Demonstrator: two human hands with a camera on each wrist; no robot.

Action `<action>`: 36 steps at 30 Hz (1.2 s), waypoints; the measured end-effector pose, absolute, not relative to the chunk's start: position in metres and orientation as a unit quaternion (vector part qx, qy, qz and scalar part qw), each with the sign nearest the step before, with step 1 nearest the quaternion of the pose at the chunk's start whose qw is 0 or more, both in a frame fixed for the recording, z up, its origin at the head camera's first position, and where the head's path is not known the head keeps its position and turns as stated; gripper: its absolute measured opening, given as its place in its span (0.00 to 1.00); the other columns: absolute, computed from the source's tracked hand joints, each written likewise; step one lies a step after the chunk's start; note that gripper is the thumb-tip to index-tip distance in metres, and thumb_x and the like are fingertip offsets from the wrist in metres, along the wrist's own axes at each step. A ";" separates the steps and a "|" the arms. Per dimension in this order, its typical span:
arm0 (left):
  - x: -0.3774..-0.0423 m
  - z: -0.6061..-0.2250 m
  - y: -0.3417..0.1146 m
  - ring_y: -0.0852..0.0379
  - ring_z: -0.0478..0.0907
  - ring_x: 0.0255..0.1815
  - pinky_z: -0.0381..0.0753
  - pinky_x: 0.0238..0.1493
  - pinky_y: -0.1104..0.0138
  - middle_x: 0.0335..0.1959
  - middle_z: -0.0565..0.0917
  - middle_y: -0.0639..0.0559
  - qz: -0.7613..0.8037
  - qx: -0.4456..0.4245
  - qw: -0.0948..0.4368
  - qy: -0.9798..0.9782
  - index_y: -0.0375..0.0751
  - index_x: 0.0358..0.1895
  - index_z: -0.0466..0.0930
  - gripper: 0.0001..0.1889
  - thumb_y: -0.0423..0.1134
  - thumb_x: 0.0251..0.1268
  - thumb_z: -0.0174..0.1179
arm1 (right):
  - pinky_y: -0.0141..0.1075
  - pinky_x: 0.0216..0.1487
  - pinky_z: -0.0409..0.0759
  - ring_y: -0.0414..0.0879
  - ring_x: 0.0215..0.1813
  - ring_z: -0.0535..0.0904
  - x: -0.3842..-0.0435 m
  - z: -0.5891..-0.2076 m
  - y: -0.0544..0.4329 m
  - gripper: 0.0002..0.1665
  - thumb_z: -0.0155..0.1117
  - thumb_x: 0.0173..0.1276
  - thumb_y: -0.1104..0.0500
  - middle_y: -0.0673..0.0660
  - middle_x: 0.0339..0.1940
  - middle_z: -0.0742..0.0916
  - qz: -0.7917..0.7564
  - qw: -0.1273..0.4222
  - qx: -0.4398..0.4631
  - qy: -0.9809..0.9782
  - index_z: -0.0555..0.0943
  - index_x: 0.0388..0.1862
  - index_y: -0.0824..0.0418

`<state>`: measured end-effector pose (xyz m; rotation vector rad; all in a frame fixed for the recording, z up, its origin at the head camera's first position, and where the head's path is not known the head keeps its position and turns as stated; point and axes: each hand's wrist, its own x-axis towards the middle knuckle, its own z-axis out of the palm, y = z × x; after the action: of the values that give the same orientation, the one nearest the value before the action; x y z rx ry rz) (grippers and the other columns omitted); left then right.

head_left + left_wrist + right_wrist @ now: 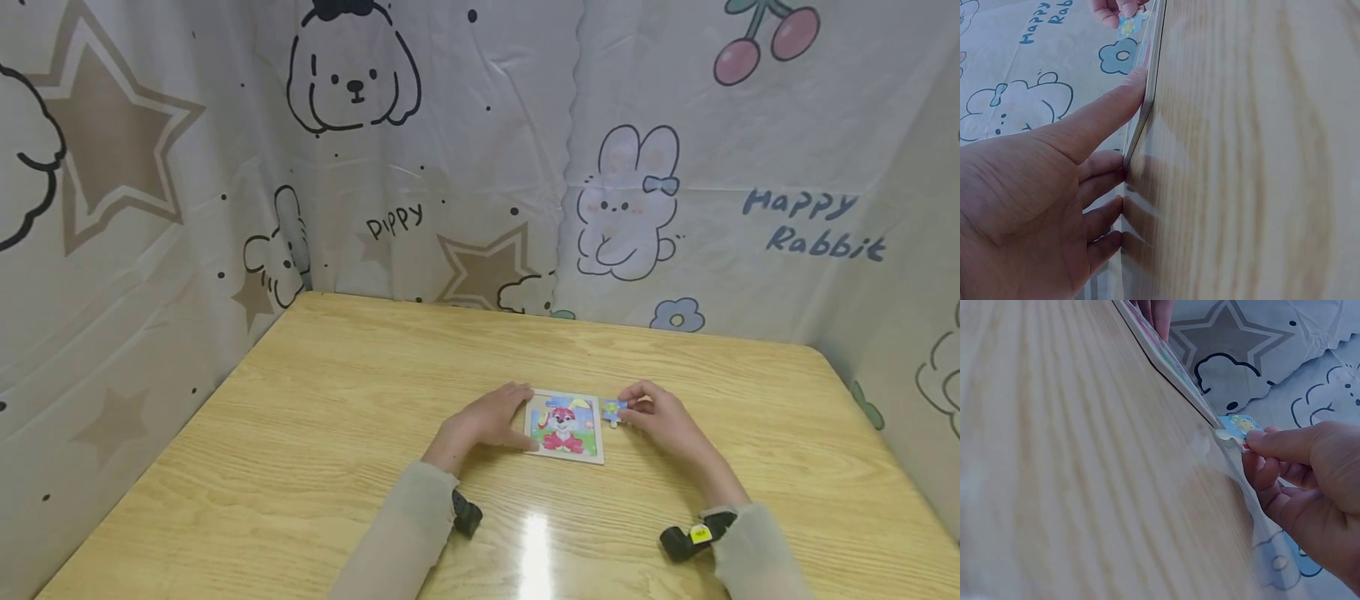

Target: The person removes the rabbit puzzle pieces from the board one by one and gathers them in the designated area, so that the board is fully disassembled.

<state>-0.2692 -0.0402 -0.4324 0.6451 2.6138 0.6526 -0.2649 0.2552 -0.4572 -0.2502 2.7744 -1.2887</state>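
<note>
A square jigsaw puzzle [564, 425] in a pale frame lies flat on the table, picturing a red-and-white cartoon animal on blue and green. Tan patches show in its upper part. Along its left side lies my left hand [487, 419], thumb on the near corner and fingertips at the far corner. In the left wrist view, that thumb [1107, 112] stretches onto the frame and the fingers rest on the table by its edge. My right hand [663, 421] pinches a blue jigsaw piece [1241, 425] with a yellow design between thumb and fingers, just right of the frame.
The light wood-grain table [300, 467] extends around the puzzle on every side. A white cartoon-printed curtain [480, 167] hangs behind it and along both sides. Black wrist cameras [467, 514] are strapped at both sleeves.
</note>
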 end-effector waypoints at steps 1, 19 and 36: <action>-0.269 -0.432 -0.040 0.50 0.48 0.82 0.50 0.82 0.57 0.80 0.55 0.49 0.233 0.228 0.185 0.927 0.45 0.76 0.56 0.46 0.54 0.57 0.69 | 0.24 0.45 0.78 0.51 0.53 0.81 -0.265 -0.458 0.257 0.12 0.61 0.70 0.63 0.62 0.51 0.82 -0.418 0.036 -0.080 0.904 0.75 0.50 0.64; -0.269 -0.431 -0.041 0.50 0.47 0.82 0.49 0.82 0.56 0.80 0.54 0.49 0.235 0.230 0.190 0.925 0.45 0.77 0.56 0.46 0.53 0.57 0.69 | 0.25 0.37 0.75 0.45 0.41 0.74 -0.267 -0.456 0.258 0.12 0.62 0.68 0.65 0.60 0.40 0.82 -0.378 0.022 -0.086 0.922 0.76 0.48 0.68; -0.270 -0.433 -0.042 0.50 0.48 0.82 0.51 0.82 0.57 0.80 0.55 0.50 0.224 0.240 0.181 0.927 0.43 0.76 0.56 0.46 0.54 0.58 0.69 | 0.27 0.35 0.72 0.45 0.40 0.72 -0.267 -0.454 0.257 0.12 0.61 0.70 0.63 0.59 0.39 0.79 -0.368 0.052 -0.078 0.925 0.75 0.49 0.68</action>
<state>-0.2702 -0.0421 -0.4333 0.6775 2.6186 0.6338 -0.2665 0.2571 -0.4537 -0.2378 2.8149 -1.1187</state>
